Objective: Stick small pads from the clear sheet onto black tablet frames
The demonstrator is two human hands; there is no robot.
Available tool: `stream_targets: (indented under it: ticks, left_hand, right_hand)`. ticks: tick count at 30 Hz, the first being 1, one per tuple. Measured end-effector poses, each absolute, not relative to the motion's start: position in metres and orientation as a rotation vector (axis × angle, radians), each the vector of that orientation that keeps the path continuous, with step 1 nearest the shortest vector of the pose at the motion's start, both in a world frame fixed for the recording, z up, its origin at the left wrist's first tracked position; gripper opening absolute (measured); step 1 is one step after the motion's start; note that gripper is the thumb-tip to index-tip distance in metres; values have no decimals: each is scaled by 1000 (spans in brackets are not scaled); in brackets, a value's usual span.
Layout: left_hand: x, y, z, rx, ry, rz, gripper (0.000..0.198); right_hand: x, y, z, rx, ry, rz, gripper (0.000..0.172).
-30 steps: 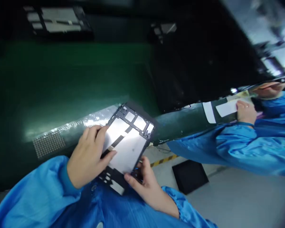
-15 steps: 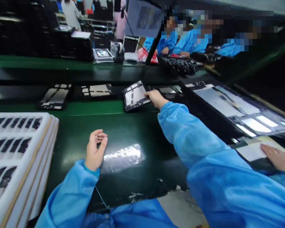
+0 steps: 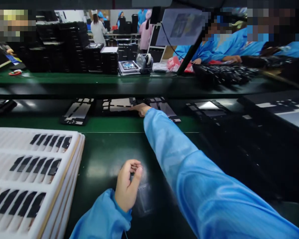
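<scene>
My right hand [image 3: 141, 109] reaches far forward to the dark conveyor belt [image 3: 40, 103]. Its fingers lie stretched on the right edge of a black tablet frame [image 3: 116, 105] that rests flat on the belt. My left hand [image 3: 128, 184] rests on the green bench [image 3: 102, 156] close to me, fingers loosely curled, thumb against them, nothing visible in it. Both arms wear blue sleeves.
A stack of white trays [image 3: 27, 176] holding black strips sits at my left. More frames [image 3: 76, 113] [image 3: 164, 108] lie on the belt. Beyond it are stacked black trays [image 3: 64, 46], a tape dispenser [image 3: 145, 63] and people in blue coats [image 3: 229, 43].
The frame held in both hands over my lap went out to the belt in my right hand and now lies flat there. My left hand let go and dropped to the bench.
</scene>
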State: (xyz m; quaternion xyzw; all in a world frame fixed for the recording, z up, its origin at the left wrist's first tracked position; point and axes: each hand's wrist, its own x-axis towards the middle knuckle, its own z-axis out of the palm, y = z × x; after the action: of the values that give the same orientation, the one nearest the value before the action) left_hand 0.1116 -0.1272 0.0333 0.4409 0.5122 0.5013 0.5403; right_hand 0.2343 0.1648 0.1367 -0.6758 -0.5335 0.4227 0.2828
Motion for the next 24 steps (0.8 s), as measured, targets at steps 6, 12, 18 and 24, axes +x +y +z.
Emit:
stream_targets:
  ticks: [6, 12, 18, 24]
  left_hand:
    - [111, -85, 38, 650, 1178, 1220, 54]
    - [110, -109, 45, 655, 1212, 1113, 53]
    - [124, -176, 62, 990, 1013, 480, 48]
    - [126, -177, 84, 1461, 1049, -20, 42]
  right_hand:
    - [257, 23, 111, -1481, -1473, 1641, 34]
    - [373, -173, 135, -1442, -1466, 1727, 66]
    - [417, -225, 144, -1576, -1124, 1099, 29]
    - [372, -202, 149, -1325, -1475, 1458, 14]
